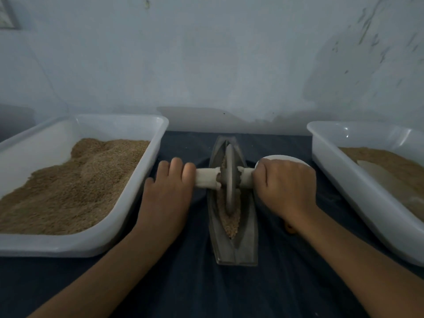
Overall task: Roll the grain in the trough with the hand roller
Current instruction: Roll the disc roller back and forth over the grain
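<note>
Grain (229,216) is heaped in the narrow trough (236,246), which is set mid-desk with its long axis running from the near edge toward the far edge. The hand roller (230,177) stands upright in it, its axle crosswise. The left hand (169,187) is laid over the left handle, fingers (175,167) relaxed; the right hand (286,184) is clamped round the right handle. Travel is judged to lie along the trough. A left tray (128,214) and right tray (344,180) flank the hands; a white bowl (286,159) sits just behind the right hand.
</note>
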{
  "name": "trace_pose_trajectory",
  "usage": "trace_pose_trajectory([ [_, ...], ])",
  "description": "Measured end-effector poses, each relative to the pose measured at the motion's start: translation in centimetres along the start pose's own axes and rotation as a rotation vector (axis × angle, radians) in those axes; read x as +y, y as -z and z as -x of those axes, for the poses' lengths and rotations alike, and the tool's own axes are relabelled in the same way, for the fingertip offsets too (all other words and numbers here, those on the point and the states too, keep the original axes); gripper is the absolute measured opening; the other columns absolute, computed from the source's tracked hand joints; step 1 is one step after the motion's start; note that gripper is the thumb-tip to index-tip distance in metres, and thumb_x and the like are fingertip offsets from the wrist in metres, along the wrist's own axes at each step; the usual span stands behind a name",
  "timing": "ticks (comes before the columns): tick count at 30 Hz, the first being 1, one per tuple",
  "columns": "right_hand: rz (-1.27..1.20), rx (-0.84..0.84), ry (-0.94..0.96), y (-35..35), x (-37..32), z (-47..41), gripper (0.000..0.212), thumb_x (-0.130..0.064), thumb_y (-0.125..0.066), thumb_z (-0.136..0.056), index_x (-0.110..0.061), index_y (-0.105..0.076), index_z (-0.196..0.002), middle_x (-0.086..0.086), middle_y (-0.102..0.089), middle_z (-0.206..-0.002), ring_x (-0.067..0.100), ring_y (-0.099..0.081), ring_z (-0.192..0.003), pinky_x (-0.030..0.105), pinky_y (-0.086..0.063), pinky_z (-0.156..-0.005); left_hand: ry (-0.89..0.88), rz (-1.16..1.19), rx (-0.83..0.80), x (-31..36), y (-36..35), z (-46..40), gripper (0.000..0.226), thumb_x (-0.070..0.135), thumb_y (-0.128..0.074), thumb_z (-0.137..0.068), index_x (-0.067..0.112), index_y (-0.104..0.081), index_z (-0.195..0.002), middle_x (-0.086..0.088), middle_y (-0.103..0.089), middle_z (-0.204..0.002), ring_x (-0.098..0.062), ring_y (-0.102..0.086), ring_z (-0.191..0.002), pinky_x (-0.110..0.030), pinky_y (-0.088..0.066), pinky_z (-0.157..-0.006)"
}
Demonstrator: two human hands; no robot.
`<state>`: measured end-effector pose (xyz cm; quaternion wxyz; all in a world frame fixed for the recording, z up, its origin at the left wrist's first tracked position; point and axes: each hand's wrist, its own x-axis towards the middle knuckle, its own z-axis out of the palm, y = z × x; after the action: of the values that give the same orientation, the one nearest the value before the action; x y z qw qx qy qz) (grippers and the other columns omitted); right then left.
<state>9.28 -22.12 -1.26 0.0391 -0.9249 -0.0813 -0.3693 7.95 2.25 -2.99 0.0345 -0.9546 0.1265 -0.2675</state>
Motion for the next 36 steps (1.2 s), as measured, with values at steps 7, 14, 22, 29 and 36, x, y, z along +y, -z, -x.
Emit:
trace_pose_trajectory([
  [7, 0.117, -0.475, -0.026, -4.5, 3.1, -8.7, 0.051, -0.043, -0.010, -0.083, -0.014, -0.052, -0.076, 0.008, -0.054, -0.076, 0.026, -0.049, -0.067, 0.035, -0.023, -0.055, 0.146, 0.064, -0.032, 0.0, -2.4, -7.6, 0.038, 0.020, -0.075, -0.089, 0.022, -0.039, -0.099, 0.000, -0.050, -0.092, -0.025, -0.054, -0.094, -0.037, -0.036, -0.057],
  [14, 0.042, -0.731, -0.075, -4.4, 3.3, -10.0, 0.022, -0.025, -0.032, -0.100, -0.016, -0.048, -0.088, 0.011, -0.058, -0.087, 0.026, -0.055, -0.074, 0.036, -0.033, -0.060, 0.157, 0.045, -0.084, -0.1, -1.9, -9.7, 0.015, 0.022, -0.071, -0.094, 0.019, -0.061, -0.105, -0.006, -0.065, -0.097, -0.027, -0.064, -0.093, -0.038, -0.041, -0.063],
  [22, 0.008, -0.088, -0.067, 0.2, 0.0, 0.0, 0.047, -0.039, -0.024, -0.095, -0.026, -0.034, -0.051, -0.008, -0.036, -0.048, 0.014, -0.032, -0.042, 0.028, -0.015, -0.047, -0.015, 0.014, -0.018, 0.2, 0.4, 0.1, 0.032, 0.002, -0.054, -0.090, 0.014, -0.042, -0.117, -0.010, -0.047, -0.112, -0.027, -0.045, -0.100, -0.034, -0.049, -0.072],
  [29, -0.015, -0.047, -0.108, -0.7, 0.4, 0.1, 0.048, -0.040, -0.022, -0.092, -0.023, -0.038, -0.050, -0.009, -0.033, -0.046, 0.010, -0.029, -0.042, 0.026, -0.014, -0.048, -0.003, 0.011, -0.048, 0.3, 0.3, -1.7, 0.033, 0.007, -0.057, -0.094, 0.017, -0.037, -0.119, -0.006, -0.044, -0.118, -0.023, -0.042, -0.106, -0.034, -0.054, -0.078],
  [36, 0.096, -0.719, -0.041, -4.4, 3.6, -8.8, 0.018, -0.026, -0.031, -0.101, -0.020, -0.046, -0.093, 0.005, -0.051, -0.087, 0.021, -0.050, -0.073, 0.034, -0.031, -0.058, 0.175, -0.012, -0.086, 0.5, -1.7, -9.5, 0.022, 0.021, -0.074, -0.092, 0.022, -0.057, -0.105, -0.004, -0.064, -0.101, -0.026, -0.058, -0.100, -0.038, -0.040, -0.063],
])
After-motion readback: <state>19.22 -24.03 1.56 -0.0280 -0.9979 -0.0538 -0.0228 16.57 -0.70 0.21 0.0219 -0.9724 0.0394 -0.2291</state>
